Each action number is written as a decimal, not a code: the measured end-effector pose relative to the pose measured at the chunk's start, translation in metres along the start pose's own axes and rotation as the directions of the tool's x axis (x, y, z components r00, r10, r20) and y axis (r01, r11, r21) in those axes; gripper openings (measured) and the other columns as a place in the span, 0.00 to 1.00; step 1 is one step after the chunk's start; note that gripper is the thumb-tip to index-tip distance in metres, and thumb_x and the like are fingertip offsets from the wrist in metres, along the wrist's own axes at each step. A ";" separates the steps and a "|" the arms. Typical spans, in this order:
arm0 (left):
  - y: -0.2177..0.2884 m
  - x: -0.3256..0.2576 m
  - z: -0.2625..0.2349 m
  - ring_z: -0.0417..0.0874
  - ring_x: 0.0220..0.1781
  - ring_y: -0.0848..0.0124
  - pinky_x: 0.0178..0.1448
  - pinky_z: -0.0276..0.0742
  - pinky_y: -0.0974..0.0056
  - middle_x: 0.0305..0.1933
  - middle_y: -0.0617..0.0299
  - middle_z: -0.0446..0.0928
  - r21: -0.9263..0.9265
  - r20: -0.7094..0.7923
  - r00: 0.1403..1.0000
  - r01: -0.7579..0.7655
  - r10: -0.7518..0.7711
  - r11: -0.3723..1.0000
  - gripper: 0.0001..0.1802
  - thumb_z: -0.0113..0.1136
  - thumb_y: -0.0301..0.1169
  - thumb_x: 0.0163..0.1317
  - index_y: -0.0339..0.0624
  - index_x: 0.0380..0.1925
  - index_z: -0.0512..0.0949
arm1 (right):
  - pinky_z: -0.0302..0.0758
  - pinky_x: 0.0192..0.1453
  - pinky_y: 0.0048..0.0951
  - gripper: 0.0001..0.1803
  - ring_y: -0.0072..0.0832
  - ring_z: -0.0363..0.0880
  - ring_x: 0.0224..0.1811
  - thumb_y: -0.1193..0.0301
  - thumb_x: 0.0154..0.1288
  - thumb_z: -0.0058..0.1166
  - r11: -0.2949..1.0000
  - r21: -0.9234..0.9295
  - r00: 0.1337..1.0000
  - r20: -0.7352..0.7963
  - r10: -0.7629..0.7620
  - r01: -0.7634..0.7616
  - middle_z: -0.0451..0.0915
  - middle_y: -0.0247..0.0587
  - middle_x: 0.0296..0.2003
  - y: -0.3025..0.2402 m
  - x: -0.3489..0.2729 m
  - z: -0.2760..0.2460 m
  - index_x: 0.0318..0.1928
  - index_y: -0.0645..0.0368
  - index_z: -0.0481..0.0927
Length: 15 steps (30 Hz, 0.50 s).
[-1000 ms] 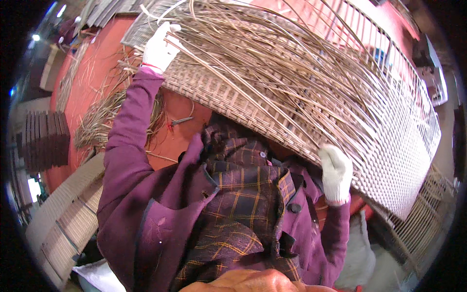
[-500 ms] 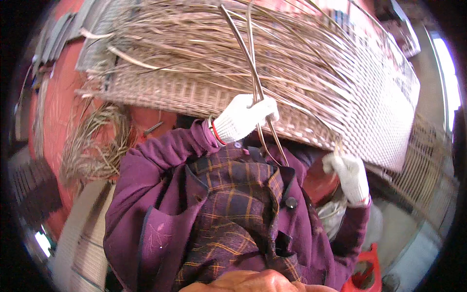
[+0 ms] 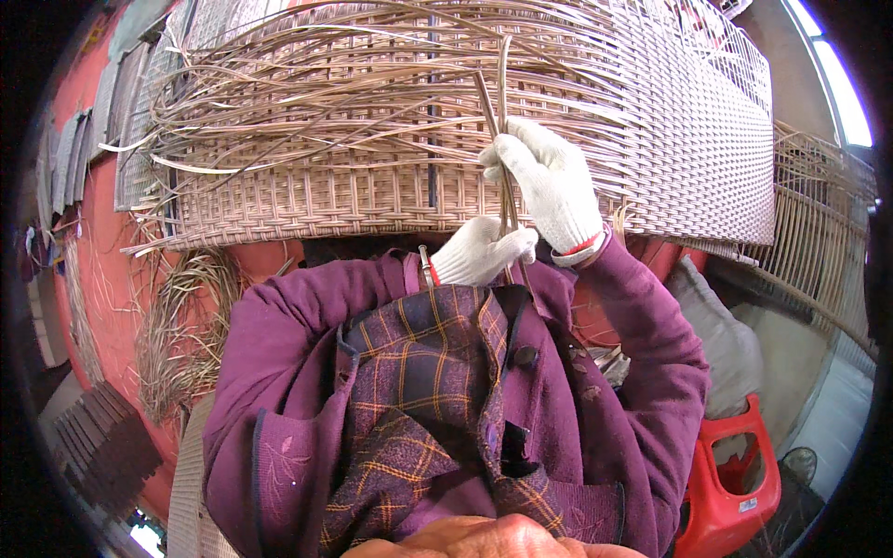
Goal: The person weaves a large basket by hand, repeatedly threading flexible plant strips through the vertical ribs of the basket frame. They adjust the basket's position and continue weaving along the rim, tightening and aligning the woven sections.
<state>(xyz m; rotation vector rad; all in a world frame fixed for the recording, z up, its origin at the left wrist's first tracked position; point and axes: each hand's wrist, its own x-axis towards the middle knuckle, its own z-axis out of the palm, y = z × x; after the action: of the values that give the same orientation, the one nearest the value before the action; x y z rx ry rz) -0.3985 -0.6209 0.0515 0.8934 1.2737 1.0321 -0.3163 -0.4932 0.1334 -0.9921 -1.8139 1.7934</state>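
Both my hands wear white knit gloves and grip the same few brown weaving strands (image 3: 490, 100), whose ends stick up above my fingers. My left hand (image 3: 479, 251) is closed around their lower part, close to my chest. Higher up, my right hand (image 3: 549, 177) pinches them between thumb and fingers. Just beyond my hands lies a large woven wicker panel (image 3: 326, 198). Many loose strands (image 3: 353, 65) run out of its weave toward the left, over the unwoven part of the frame. On the right the weave is tight and finished.
A tangled bundle of strands (image 3: 186, 325) lies on the red floor at the left. To my right stands a red plastic stool (image 3: 739, 474), with a grey sack (image 3: 716, 325) behind it. Another slatted rattan piece (image 3: 819, 214) leans at the far right.
My right hand has moved from the panel's near edge up and left onto the strands. My left hand has come lower, and less strand length shows above the hands.
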 end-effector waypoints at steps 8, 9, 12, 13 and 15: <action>-0.001 0.003 0.010 0.86 0.38 0.75 0.45 0.83 0.60 0.34 0.55 0.90 0.208 0.163 0.970 0.144 -0.180 0.967 0.21 0.66 0.44 0.76 0.31 0.44 0.89 | 0.76 0.41 0.20 0.15 0.15 0.79 0.34 0.72 0.85 0.52 0.994 -0.092 0.997 -0.056 0.060 -0.065 0.84 0.30 0.33 0.006 -0.015 0.005 0.61 0.65 0.85; 0.004 0.003 0.005 0.86 0.39 0.75 0.46 0.83 0.60 0.36 0.53 0.91 0.279 0.215 0.948 0.171 -0.235 0.945 0.22 0.68 0.44 0.76 0.31 0.46 0.89 | 0.75 0.39 0.20 0.15 0.14 0.77 0.32 0.72 0.85 0.51 0.996 -0.056 0.997 -0.046 0.067 -0.070 0.82 0.29 0.32 0.008 -0.018 0.003 0.61 0.65 0.85; 0.024 -0.001 -0.034 0.92 0.41 0.64 0.51 0.87 0.58 0.43 0.49 0.91 0.522 0.530 0.821 -0.513 0.212 0.681 0.19 0.65 0.43 0.77 0.39 0.53 0.89 | 0.68 0.34 0.19 0.14 0.12 0.69 0.27 0.71 0.86 0.50 0.996 0.010 0.992 -0.080 0.093 -0.092 0.77 0.25 0.28 0.014 -0.029 -0.005 0.58 0.63 0.87; 0.032 -0.002 -0.053 0.91 0.39 0.64 0.50 0.88 0.59 0.42 0.50 0.90 0.568 0.650 0.633 -0.772 0.420 0.284 0.18 0.64 0.43 0.78 0.42 0.53 0.89 | 0.67 0.33 0.19 0.14 0.12 0.68 0.27 0.70 0.86 0.50 0.993 0.005 0.989 -0.098 0.114 -0.114 0.77 0.25 0.27 0.017 -0.035 -0.007 0.57 0.63 0.88; 0.045 0.006 -0.080 0.87 0.35 0.72 0.43 0.84 0.64 0.35 0.58 0.86 0.507 0.250 0.690 -0.691 0.680 0.515 0.19 0.61 0.43 0.80 0.42 0.56 0.89 | 0.64 0.32 0.18 0.14 0.11 0.68 0.27 0.70 0.86 0.51 0.959 0.168 0.965 -0.087 0.246 -0.229 0.76 0.23 0.27 0.021 -0.048 -0.010 0.55 0.64 0.87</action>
<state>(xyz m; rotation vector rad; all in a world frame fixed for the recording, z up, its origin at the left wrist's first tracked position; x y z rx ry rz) -0.4824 -0.6037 0.0838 2.0060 1.2382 1.2492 -0.2731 -0.5228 0.1233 -1.2614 -1.5167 1.9468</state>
